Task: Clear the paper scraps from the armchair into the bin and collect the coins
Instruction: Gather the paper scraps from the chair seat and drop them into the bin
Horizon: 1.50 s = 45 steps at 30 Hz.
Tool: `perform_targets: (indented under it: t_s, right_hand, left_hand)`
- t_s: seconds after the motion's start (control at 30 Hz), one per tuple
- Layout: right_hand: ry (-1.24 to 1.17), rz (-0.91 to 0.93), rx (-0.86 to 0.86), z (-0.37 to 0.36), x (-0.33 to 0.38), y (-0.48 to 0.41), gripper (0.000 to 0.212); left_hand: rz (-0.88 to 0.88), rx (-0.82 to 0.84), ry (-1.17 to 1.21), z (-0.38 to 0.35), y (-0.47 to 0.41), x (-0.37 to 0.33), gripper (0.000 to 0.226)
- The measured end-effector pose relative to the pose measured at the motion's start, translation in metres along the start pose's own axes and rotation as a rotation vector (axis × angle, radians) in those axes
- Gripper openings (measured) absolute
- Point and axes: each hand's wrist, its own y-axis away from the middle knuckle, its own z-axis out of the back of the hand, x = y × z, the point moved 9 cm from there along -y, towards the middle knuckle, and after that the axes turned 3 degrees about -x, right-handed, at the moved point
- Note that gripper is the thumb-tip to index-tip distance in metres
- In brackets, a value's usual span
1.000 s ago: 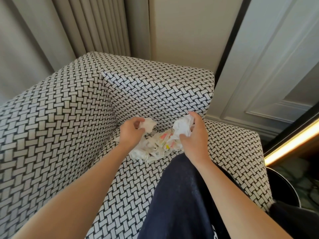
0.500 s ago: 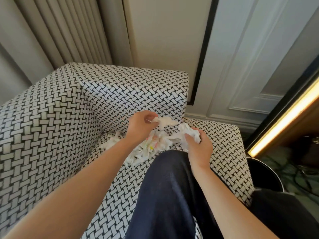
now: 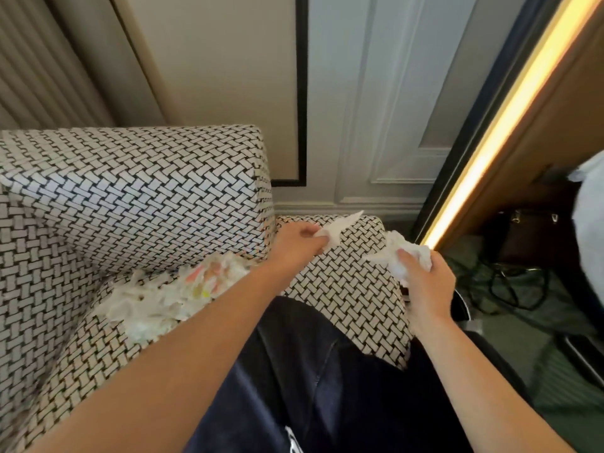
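Your left hand [image 3: 299, 243] pinches a white paper scrap [image 3: 341, 226], your right hand [image 3: 425, 284] grips a crumpled white wad [image 3: 403, 256]; release both only above the black bin [image 3: 464, 305] at four o'clock.

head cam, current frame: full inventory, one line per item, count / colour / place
armchair: 1, black-and-white weave, left and centre
paper scrap pile: 1 heap, white with pink and yellow bits, seat's left corner
loose scrap: 1, white, over the seat's far edge
crumpled wad: 1, white, at the seat's right edge
bin: 1, dark, only a rim sliver shows, right of the chair
curtain: 1, beige, top left
light strip: 1, warm yellow, diagonal, right
bag: 1, brown, floor, right
cables: several, black, beside the bag
trouser leg: 1, navy, bottom centre
left hand: pinches loose scrap
right hand: grips crumpled wad
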Motion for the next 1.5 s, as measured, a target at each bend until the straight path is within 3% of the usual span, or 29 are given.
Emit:
perform_targets:
  t_s: [0.23, 0.4, 0.6, 0.87, 1.0, 1.13, 1.5]
  right_hand:
    - [-0.015, -0.093, -0.176, 0.086, -0.025, -0.059, 0.007]
    - [0.05, -0.193, -0.226, 0.126, -0.06, -0.093, 0.03]
    - [0.048, -0.299, -0.188, 0.136, -0.104, -0.118, 0.052]
    - [0.008, -0.427, -0.146, 0.107, -0.126, -0.122, 0.044]
    - [0.012, -0.486, -0.098, 0.093, -0.125, -0.12, 0.07]
    - [0.043, -0.469, -0.047, 0.086, -0.117, -0.119, 0.076]
    - [0.136, -0.209, 0.118, 0.041, -0.037, -0.08, 0.035]
  left_hand:
    - [0.173, 0.18, 0.093, -0.107, -0.016, 0.001, 0.035]
    - [0.231, 0.322, 0.076, -0.168, -0.021, -0.001, 0.042]
    - [0.226, 0.536, -0.079, -0.215, -0.013, 0.009, 0.07]
    - [0.195, 0.541, -0.09, -0.208, -0.015, 0.015, 0.057]
    - [0.175, 0.502, -0.108, -0.2, -0.019, 0.014, 0.048]
    - [0.169, 0.499, -0.099, -0.191, -0.017, 0.01, 0.04]
    - [0.057, 0.485, -0.207, -0.142, 0.002, -0.012, 0.03]
